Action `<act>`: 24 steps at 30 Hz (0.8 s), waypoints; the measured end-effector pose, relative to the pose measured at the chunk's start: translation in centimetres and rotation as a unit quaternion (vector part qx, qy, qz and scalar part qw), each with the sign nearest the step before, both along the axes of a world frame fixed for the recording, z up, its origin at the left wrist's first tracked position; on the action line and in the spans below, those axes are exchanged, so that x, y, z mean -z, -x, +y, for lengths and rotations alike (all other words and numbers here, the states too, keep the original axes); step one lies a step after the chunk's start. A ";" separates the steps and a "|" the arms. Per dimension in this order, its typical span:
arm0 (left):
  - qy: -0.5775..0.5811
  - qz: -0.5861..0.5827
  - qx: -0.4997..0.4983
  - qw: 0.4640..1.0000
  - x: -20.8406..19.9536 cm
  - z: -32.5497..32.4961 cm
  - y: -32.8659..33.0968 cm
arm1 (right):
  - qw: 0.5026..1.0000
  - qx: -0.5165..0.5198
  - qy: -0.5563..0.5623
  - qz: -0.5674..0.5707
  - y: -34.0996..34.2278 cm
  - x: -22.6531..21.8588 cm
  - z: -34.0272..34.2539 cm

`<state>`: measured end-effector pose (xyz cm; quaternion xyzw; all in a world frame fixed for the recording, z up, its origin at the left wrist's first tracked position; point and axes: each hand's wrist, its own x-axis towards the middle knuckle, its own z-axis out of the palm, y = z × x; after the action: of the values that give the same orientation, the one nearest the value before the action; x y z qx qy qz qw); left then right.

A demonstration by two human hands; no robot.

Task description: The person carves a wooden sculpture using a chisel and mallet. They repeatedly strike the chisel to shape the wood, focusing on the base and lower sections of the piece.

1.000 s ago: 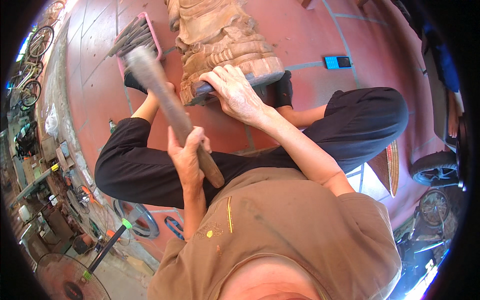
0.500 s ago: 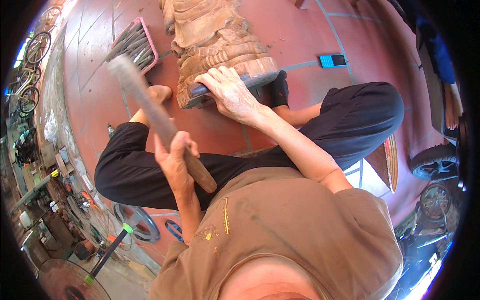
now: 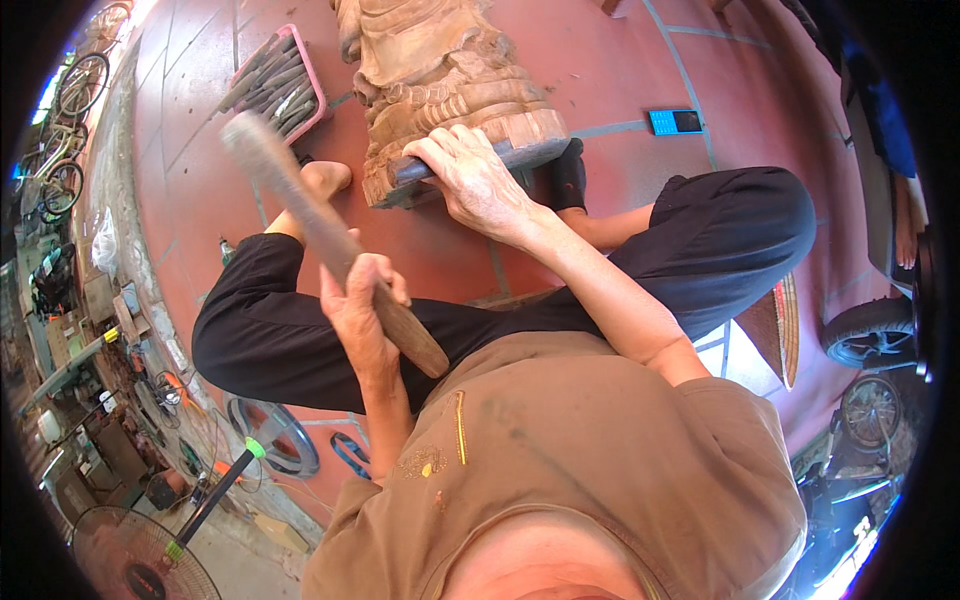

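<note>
My left hand (image 3: 362,305) is closed around a long wooden mallet (image 3: 335,235), raised at a slant with its blurred thick end up and left. Under my right hand (image 3: 478,182) is a chisel (image 3: 408,171); its dark rounded handle end sticks out on the left, and its blade is hidden. That hand rests at the near end of a carved wooden figure (image 3: 440,50), which lies on the floor between my feet. Folds and rounded shapes cover its surface. Between the mallet and the chisel handle there is a gap.
A pink crate (image 3: 322,98) of several carving tools stands at the far left. A blue phone (image 3: 675,122) lies on the red tiled floor (image 3: 600,90) to the right. A fan (image 3: 145,560) is at lower left; a wheel (image 3: 870,330) stands at right.
The whole view has shifted slightly, moving the carving a little right and up in the picture. Both hands keep their grips, and the mallet stays raised.
</note>
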<state>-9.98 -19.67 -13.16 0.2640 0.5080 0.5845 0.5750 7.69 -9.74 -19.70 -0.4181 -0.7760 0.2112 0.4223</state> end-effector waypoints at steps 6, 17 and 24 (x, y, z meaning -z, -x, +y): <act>0.104 0.139 0.126 0.977 0.9 -0.1 -0.7 | 1.000 0.004 -0.012 -0.006 0.3 0.3 0.0; 0.082 0.035 0.045 0.995 2.5 0.1 1.2 | 0.994 -0.012 -0.027 -0.101 0.8 1.9 0.2; 0.095 0.043 0.055 0.993 3.3 -0.5 1.0 | 1.000 0.019 0.001 -0.007 0.3 0.5 0.4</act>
<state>-10.99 -20.18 -16.45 0.2605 0.5703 0.4893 0.6061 7.39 -9.38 -20.19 -0.4347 -0.7707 0.2005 0.4206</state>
